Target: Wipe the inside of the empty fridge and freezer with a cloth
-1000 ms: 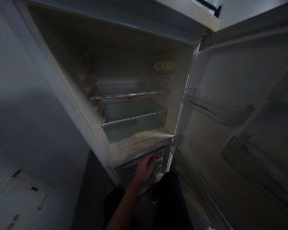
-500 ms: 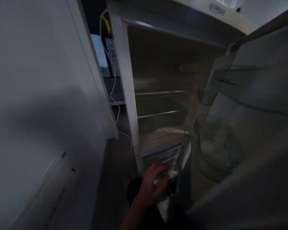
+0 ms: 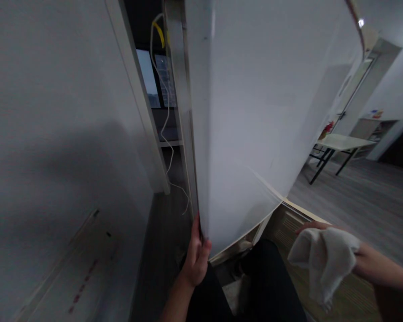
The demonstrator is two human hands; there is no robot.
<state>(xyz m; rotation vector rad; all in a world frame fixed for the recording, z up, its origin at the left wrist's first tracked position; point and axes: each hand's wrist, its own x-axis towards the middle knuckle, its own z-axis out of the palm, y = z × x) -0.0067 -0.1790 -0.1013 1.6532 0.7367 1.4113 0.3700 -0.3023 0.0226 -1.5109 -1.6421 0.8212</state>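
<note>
The white refrigerator door point(image 3: 255, 103) stands before me, its free edge close to the refrigerator body point(image 3: 184, 89). My left hand point(image 3: 197, 257) is at the lower corner of that edge, fingers along its side and thumb at the front. On the right, my right hand point(image 3: 364, 257) holds a crumpled white cloth point(image 3: 325, 259) that hangs down and covers most of its fingers. Below, a second, lower door point(image 3: 290, 223) is swung out, with its ribbed inner panel showing beneath the cloth. Little of the lower compartment point(image 3: 246, 243) can be seen.
To the left are a wall point(image 3: 63, 112) and a white panel point(image 3: 70, 273) with red marks. A white cable point(image 3: 169, 116) hangs in the gap beside the refrigerator. A table point(image 3: 344, 142) stands farther off at right. My knees point(image 3: 272, 273) are just below the doors.
The upper door has swung from wide open to nearly closed, hiding the shelves. My left hand has moved left to its edge. My right hand with the cloth has come into view at right.
</note>
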